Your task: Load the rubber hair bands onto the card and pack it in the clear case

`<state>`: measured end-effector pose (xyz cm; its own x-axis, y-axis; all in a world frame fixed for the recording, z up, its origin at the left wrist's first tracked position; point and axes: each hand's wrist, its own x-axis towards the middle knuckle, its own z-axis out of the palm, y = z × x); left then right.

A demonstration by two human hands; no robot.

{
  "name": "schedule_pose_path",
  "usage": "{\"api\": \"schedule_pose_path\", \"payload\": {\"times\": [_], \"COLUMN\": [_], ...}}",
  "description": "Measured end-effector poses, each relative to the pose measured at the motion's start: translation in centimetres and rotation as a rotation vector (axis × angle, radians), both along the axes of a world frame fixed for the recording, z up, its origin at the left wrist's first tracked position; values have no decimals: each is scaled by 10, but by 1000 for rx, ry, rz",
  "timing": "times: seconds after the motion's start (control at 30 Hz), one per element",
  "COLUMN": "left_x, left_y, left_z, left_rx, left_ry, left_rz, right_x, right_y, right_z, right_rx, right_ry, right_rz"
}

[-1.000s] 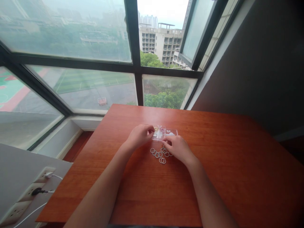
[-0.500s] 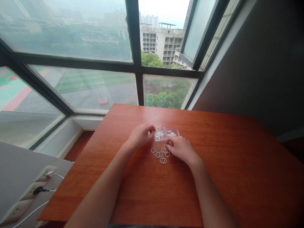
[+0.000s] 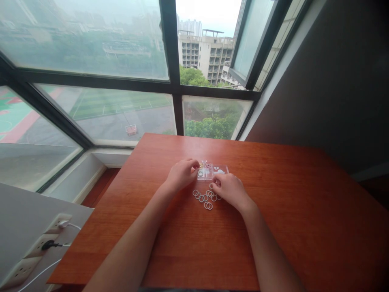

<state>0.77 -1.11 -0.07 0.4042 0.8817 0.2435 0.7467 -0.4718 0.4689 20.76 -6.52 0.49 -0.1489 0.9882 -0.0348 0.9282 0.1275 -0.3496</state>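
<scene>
My left hand [image 3: 183, 173] is closed at the left edge of a clear plastic box [image 3: 208, 177], its thumb and fingers gripping the wall. The box has compartments; a pale ring [image 3: 200, 173] lies in the front left one, with small yellow and pinkish-red pieces behind. In front of the box, my right hand [image 3: 228, 187] pinches a pale ring [image 3: 210, 186] between thumb and fingertips. Several more pale rings [image 3: 201, 198] are spread on the table just below, some overlapping; the right hand partly covers those at the right end.
The box's clear lid [image 3: 224, 168] lies folded back to the right, with white marks on it. All this rests on a reddish-brown wooden table [image 3: 291, 211]. Windows with a dark frame [image 3: 178, 109] rise behind it. Sockets with plugged-in cables [image 3: 50, 244] are at the lower left.
Almost nothing differs. The ring at my right fingertips sits very slightly higher, and the whole view has shifted a touch; both hands keep their places.
</scene>
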Motion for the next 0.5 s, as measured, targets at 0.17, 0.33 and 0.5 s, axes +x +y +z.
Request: {"api": "schedule_pose_path", "payload": {"times": [0.17,0.33,0.5], "left_x": [1,3,13], "left_y": [-1,-2,-8], "left_z": [-3,2,13], "left_rx": [0,21,-97], "left_ry": [-23,-65,-270], "left_rz": [7,15,-123], "right_x": [1,3,3], "right_y": [1,2,3], "right_z": [1,-1,1], "right_rx": [21,125,269], "right_ry": [71,236,368], "right_rz": [-5,-30,-122]}}
